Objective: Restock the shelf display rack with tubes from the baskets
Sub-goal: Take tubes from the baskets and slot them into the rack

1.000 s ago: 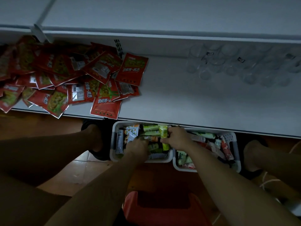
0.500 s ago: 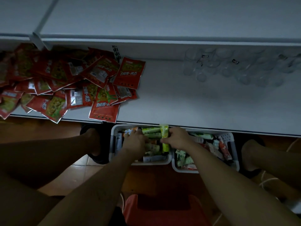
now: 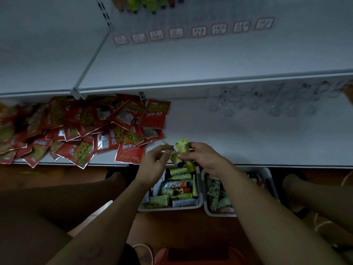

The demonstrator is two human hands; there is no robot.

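Head view: Your right hand (image 3: 202, 157) wraps its curled fingers round a yellow-green tube (image 3: 185, 151), holding it just over the front edge of the lower shelf (image 3: 248, 140). Your left hand (image 3: 152, 165) reaches in beside it, fingers bent toward a smaller pale green tube (image 3: 174, 158); blur hides whether it grips that one. More tubes lie jumbled in the two white baskets (image 3: 172, 207) on the floor, below that shelf's edge.

To place the tube well, carry it to the bare middle of the shelf and lay it square to the front edge. Keep it clear of the red sachets (image 3: 86, 127) heaped at the shelf's left end and the clear cups (image 3: 257, 100) at its back right. Settle one tube before freeing the other.

The shelving is white metal, dimly lit. A second shelf above it carries price labels (image 3: 198, 31) along its back. A wooden floor (image 3: 191, 226) and a red stool (image 3: 191, 257) lie below.
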